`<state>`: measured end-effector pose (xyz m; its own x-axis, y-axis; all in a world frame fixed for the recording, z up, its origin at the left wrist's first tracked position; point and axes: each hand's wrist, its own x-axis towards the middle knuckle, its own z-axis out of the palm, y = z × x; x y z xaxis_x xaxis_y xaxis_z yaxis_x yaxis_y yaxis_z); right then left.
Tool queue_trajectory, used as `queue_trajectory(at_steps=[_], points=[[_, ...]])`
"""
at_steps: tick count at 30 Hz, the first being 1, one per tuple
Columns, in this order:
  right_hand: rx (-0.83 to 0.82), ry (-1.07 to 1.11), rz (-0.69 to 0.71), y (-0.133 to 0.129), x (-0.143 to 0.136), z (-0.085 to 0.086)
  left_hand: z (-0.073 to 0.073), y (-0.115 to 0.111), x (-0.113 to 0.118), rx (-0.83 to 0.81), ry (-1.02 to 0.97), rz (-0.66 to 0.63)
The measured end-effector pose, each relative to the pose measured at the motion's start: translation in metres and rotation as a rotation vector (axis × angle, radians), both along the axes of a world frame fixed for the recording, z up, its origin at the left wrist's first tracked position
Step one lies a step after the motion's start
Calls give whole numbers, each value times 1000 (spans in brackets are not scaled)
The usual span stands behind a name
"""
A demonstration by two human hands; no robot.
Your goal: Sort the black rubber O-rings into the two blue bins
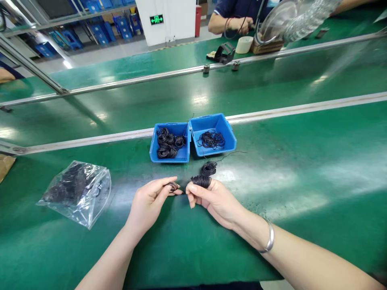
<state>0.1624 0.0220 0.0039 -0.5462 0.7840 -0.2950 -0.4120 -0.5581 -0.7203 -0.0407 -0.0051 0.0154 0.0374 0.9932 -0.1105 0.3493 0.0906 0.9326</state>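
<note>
My right hand [211,199] is closed around a thick bundle of thin black rings or cord loops [201,181], which stands out above the fingers. A few thin black loops [173,186] are pinched between the thumb and fingers of my left hand [152,197]. Both hands are over the green table, a small gap apart. Just beyond my right hand a black coil [209,168] lies on the table, with a loose strand beside it. Behind it stand two blue bins: the left bin [155,157] holds several black bundles, the right bin [231,139] a loose heap of black loops.
A clear plastic bag [99,181] with black contents lies on the left of the table. A pale rail [130,136] runs behind the bins. Across the table a co-worker's hand [242,25] holds a black cable near a tape roll [244,44] and a black tape dispenser [225,52].
</note>
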Motion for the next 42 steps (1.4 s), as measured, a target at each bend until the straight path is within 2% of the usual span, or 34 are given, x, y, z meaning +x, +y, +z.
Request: queue_trajectory(at_steps=[6,8,12,19,26,32,42], points=[[8,-70,-33,1,0,-1,0,-3,2,-32,-65,-32],[27,-88,-32,1,0,-1,1,-3,1,-1,2,-37],[70,-127,-48,0,-1,-1,6,-1,0,165,205,-64],[158,-267,-65,-1,-2,-6,8,-1,0,234,242,-120],[154,-284,-52,-2,-3,-3,4,-2,1,299,318,-126],[206,-264,5,-3,-3,-3,6,-3,1,365,360,-124],[239,-286,23,-3,-4,-3,6,-3,3,385,384,-125]])
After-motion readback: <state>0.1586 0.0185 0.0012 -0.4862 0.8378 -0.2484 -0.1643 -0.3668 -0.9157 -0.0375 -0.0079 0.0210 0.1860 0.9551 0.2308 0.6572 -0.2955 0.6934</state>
